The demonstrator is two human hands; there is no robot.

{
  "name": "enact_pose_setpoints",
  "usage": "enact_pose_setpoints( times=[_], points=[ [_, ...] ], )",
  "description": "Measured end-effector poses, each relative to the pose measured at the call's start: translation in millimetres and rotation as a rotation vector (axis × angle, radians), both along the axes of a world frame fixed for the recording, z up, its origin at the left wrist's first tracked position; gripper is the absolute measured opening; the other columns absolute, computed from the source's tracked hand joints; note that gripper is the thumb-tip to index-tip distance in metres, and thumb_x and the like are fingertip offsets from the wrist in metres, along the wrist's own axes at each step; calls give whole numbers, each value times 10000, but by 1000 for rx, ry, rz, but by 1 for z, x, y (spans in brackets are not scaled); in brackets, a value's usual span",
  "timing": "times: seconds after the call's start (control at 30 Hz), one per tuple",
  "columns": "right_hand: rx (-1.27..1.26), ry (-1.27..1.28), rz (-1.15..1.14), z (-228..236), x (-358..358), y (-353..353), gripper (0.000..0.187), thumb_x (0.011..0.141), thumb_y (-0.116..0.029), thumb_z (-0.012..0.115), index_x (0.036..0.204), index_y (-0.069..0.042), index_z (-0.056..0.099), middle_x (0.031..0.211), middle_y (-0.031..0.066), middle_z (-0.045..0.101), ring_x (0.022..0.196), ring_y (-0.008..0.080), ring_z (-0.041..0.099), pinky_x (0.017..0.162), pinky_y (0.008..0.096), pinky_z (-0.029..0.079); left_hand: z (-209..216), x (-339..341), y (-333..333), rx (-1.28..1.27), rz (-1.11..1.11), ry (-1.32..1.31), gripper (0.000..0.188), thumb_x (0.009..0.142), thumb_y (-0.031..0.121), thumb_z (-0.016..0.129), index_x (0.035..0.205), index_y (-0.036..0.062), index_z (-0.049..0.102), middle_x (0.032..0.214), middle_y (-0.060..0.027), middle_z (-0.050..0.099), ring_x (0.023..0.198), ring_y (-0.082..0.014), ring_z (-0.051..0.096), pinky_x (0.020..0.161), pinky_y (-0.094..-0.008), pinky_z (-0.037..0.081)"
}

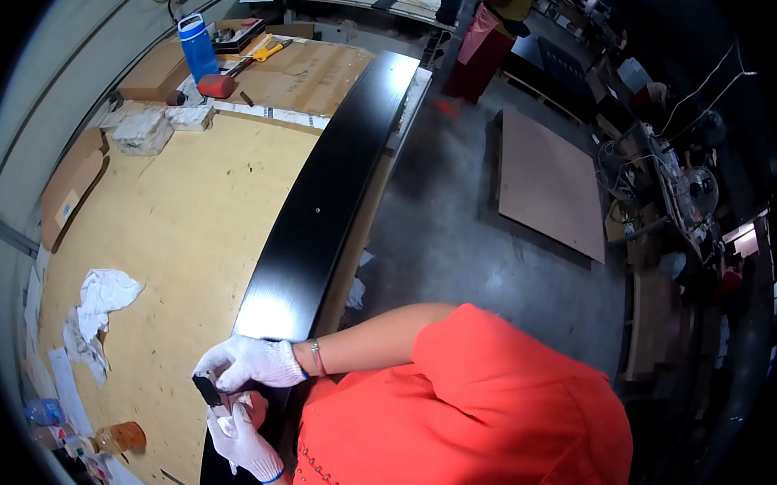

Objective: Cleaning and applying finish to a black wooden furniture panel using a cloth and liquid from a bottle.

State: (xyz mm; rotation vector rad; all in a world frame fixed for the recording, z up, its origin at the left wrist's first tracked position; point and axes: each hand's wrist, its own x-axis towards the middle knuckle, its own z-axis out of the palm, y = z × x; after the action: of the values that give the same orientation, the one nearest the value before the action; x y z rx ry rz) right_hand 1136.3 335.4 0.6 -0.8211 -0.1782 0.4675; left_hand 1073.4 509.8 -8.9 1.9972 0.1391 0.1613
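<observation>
Both of my hands wear white knit gloves and meet over the near end of a long black board [317, 202]. My right hand [257, 363] is closed on a small dark block [207, 391], its thumb pressed near the black end. Just below, my left hand [245, 441] is closed with its fingertips against the lower, paler part of that same piece. The gloves hide much of the block, so its exact kind cannot be made out. The glossy board lies along the right edge of the pale yellow worktable [196, 207], with a small light spot on its surface.
White rags [105, 298] and an amber bottle [121, 438] are at the table's left. Farther up are white blocks [143, 132], a blue jug [196, 44], a red object [217, 85] and cardboard [312, 77]. Another person [484, 43] stands beyond; a brown panel [549, 179] is at the right.
</observation>
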Motion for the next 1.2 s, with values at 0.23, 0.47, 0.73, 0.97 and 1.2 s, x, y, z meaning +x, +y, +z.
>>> enact_pose_setpoints(
  times=[0.23, 0.47, 0.73, 0.97, 1.2],
  points=[
    [-38, -24, 28, 2, 6, -28, 253, 816, -52, 633, 1045, 20, 714, 935, 34, 710, 835, 93, 640, 757, 243, 522, 7, 7, -28, 161, -113, -23, 435, 839, -13, 657, 1256, -95, 564, 875, -109, 661, 742, -147, 610, 666, -288, 512],
    [-60, -18, 52, 7, 8, -16, 171, 837, -97, 673, 963, 10, 717, 761, 8, 679, 591, 46, 573, 502, 207, 450, -5, -1, -27, 314, -40, -149, 516, 952, 150, 672, 1372, -95, 497, 1083, -167, 674, 955, -219, 657, 829, -325, 529],
    [-556, -441, -153, -15, 14, -40, 527, 788, -142, 736, 1270, 29, 612, 1153, 139, 657, 1079, 191, 625, 952, 324, 510, -24, 8, 14, -550, -176, -48, 420, 1002, 117, 594, 1303, -147, 464, 817, -115, 663, 690, -154, 611, 642, -281, 504],
    [-341, -324, -168, 20, -17, -59, 359, 827, -134, 657, 1155, 7, 693, 999, 81, 724, 958, 139, 650, 895, 291, 518, 19, 2, -68, -272, -317, -4, 243, 989, 175, 622, 1067, -47, 562, 939, -73, 661, 826, -143, 616, 757, -284, 499],
    [-416, -177, -513, 19, -33, -159, 361, 824, -54, 646, 1173, 32, 665, 923, 97, 699, 783, 154, 689, 723, 291, 557, 9, 50, -95, -57, -732, 151, 214, 921, 88, 625, 1069, -66, 603, 769, -57, 642, 718, -129, 621, 665, -274, 510]
  ],
)
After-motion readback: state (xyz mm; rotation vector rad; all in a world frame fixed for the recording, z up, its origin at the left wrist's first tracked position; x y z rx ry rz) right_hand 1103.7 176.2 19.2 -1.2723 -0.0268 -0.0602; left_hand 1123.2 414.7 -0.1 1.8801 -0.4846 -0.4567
